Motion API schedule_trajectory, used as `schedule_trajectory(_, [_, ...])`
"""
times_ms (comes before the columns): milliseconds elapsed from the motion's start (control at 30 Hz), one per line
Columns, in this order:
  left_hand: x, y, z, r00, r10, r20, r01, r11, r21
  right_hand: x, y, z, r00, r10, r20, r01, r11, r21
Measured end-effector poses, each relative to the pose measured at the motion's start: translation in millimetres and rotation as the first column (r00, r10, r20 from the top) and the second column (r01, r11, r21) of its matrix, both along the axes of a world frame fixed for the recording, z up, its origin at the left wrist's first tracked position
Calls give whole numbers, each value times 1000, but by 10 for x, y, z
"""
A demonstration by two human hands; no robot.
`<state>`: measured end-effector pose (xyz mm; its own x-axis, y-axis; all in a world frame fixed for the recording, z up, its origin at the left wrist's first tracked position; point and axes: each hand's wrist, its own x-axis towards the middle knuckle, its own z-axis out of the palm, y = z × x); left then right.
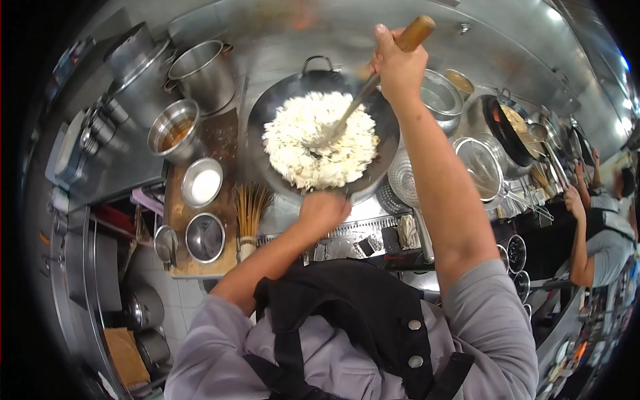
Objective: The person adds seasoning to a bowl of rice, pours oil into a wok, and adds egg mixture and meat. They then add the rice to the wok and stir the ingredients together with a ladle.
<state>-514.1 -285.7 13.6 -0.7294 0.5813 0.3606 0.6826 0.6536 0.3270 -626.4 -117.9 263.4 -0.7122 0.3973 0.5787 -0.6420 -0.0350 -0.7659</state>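
While a long-handled utensil (362,99) is grasped by the fingers of the right hand (402,63), white food (290,130) in the wok (279,93) is seemingly being stirred. Whether the wok is gripped by the blurred left hand (325,210) cannot be told; controlled strokes seem called for.

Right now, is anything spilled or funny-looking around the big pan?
Maybe: pale specks dot the dark part of the board left of the wok, like crumbs or splashes. I can't tell which. The white food is inside the wok; nothing else stands out.
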Motion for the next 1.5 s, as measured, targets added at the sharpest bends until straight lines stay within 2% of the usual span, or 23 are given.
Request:
schedule_trajectory(133, [546,-391,294,968,-169,185,186,979,-82,128,300,655,943,316,-105,-323,944,-63])
schedule_trajectory(200, [343,-381,537,987,-77,140,97,985,-140,555,187,749,926,352,-138,-332,932,148])
schedule_trajectory(233, [124,-337,464,997,-72,21,73,995,-67,622,73,566,973,205,-101,-181,961,207])
schedule_trajectory(333, [-74,-113,78,999,16,-51,-13,998,54,244,-231,-216,994,112,-6,-110,985,136])
schedule_trajectory(367, [94,-159,85,998,17,-60,-13,998,59,182,-196,-93,994,113,-14,-110,984,142])
schedule_trajectory(433, [555,-317,150,978,-62,199,100,977,-189,111,-70,288,999,51,8,-52,991,127])
schedule_trajectory(533, [573,-492,315,988,-129,80,137,986,-97,550,-114,890,990,48,-133,-43,998,42])
schedule_trajectory(633, [37,-285,515,998,-31,61,35,997,-63,521,-57,538,987,151,-47,-145,982,118])
schedule_trajectory(667, [-93,-204,345,999,-4,39,5,1000,-19,478,-311,226,999,-38,-12,40,976,213])
schedule_trajectory(733, [102,-225,2,1000,-7,15,7,1000,-7,125,-282,-113,999,-37,-17,39,992,119])
schedule_trajectory(800, [420,-315,-93,1000,-24,-8,24,1000,6,73,-69,299,1000,-23,-2,23,996,86])
schedule_trajectory(867, [713,-535,151,962,-181,204,202,976,-84,252,-20,709,1000,17,19,-17,999,46])
schedule_trajectory(933, [503,-477,443,988,-106,113,119,986,-117,540,-121,916,995,33,-93,-31,999,20])
schedule_trajectory(967, [364,-435,535,999,-42,30,46,988,-146,543,-28,853,948,272,-165,-259,961,92])
schedule_trajectory(1000, [163,-385,557,998,-64,8,64,996,-64,560,-171,661,947,282,-154,-272,959,84])
schedule_trajectory(1067, [-35,-226,244,998,-1,-57,6,996,88,540,-466,81,997,6,77,-22,979,204])
schedule_trajectory(1100, [34,-243,129,998,-9,-58,14,996,88,254,-374,-184,999,-17,-31,23,979,200])
schedule_trajectory(1200, [503,-361,-130,1000,-28,-11,29,999,32,223,-106,351,999,29,28,-32,995,94])
schedule_trajectory(1267, [731,-618,34,969,-245,18,244,968,62,414,-57,807,996,79,-28,-78,996,38])
schedule_trajectory(1333, [510,-513,388,991,-120,59,123,991,-57,735,-182,951,993,97,-73,-95,995,33])
schedule_trajectory(1367, [267,-456,481,995,-102,17,103,994,-33,777,-259,796,993,108,-54,-107,994,24])
schedule_trajectory(1433, [167,-381,430,996,-86,-36,85,996,-8,745,-417,387,997,-19,71,-2,958,287])
schedule_trajectory(1500, [113,-231,77,998,3,-58,-1,999,39,287,-467,-42,997,-53,-55,63,978,200])
